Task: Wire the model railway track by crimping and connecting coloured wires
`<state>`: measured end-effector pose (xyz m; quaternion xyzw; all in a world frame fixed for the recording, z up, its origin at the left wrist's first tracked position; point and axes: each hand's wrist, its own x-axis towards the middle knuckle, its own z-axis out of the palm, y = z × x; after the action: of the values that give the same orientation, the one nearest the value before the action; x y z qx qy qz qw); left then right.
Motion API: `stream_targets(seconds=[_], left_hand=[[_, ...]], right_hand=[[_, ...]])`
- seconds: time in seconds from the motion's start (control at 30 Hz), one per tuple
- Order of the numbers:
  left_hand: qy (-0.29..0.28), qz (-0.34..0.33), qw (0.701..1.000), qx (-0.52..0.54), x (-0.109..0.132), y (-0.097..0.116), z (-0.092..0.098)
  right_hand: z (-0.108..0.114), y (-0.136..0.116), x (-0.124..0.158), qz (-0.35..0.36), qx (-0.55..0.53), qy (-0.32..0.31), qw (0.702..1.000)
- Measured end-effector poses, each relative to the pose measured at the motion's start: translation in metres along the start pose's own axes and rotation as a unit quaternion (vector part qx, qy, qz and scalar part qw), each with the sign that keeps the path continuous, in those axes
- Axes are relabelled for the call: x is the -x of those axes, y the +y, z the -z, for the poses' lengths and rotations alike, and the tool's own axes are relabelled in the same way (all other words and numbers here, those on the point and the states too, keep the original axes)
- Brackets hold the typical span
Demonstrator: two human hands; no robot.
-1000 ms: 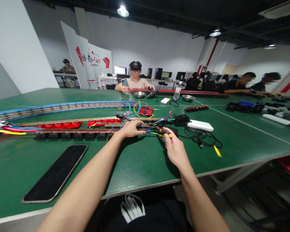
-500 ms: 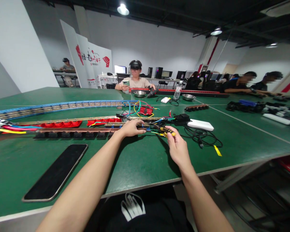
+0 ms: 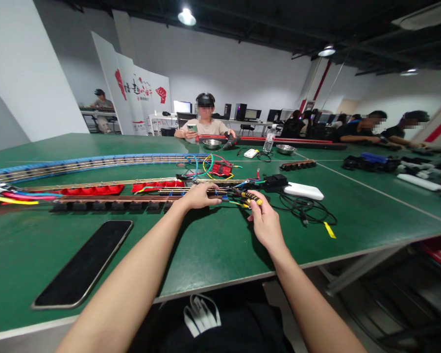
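My left hand [image 3: 199, 197] is closed over the end of a toy track section [image 3: 132, 199] with brown rails and black supports, its thumb pointing right along the rails. Just right of it, my right hand [image 3: 266, 223] grips pliers [image 3: 251, 197] by their yellow-and-black handles. The jaws point left toward the track end and the wires there, and their tips are too small to make out. Thin coloured wires [image 3: 238, 203] lie around the jaws. Behind my hands sits a black box-shaped part [image 3: 275, 181] with wires running to it.
A phone [image 3: 84, 262] lies at front left. Blue track [image 3: 95, 161] curves behind, near red track pieces [image 3: 91, 190]. A white power bank [image 3: 304, 191] and black cable [image 3: 301, 211] lie right. Beyond are metal bowls [image 3: 212, 144], a bottle [image 3: 269, 138] and a person [image 3: 205, 125] holding a phone.
My right hand has shifted slightly left with the pliers, whose handles have turned a little. My left hand stays in place on the track.
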<state>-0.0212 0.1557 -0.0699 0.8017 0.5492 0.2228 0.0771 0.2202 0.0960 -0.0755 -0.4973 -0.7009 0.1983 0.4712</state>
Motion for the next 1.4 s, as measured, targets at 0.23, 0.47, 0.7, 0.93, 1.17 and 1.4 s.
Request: stream_targets(seconds=[0.23,0.47,0.7,0.93,1.17,1.4], left_hand=[[0.002,-0.001,1.000,-0.002,0.000,0.001,0.001],[0.001,0.000,1.000,-0.004,0.001,0.002,0.002],[0.000,-0.012,1.000,-0.007,0.001,0.002,0.002],[0.002,-0.002,1.000,-0.010,0.002,0.004,0.003],[0.000,0.000,1.000,-0.004,0.001,0.004,0.003],[0.002,0.001,1.000,-0.003,0.001,0.004,0.003]], right_hand=[[-0.004,0.006,0.000,0.044,0.003,0.002,0.999],[-0.007,0.005,0.001,0.087,0.014,-0.020,0.996],[-0.004,0.000,0.004,0.062,0.023,-0.039,0.997],[-0.003,0.001,0.007,0.093,0.044,-0.007,0.995],[-0.009,0.003,0.013,0.164,0.110,-0.026,0.980],[-0.009,0.005,0.018,0.194,0.166,-0.079,0.964]])
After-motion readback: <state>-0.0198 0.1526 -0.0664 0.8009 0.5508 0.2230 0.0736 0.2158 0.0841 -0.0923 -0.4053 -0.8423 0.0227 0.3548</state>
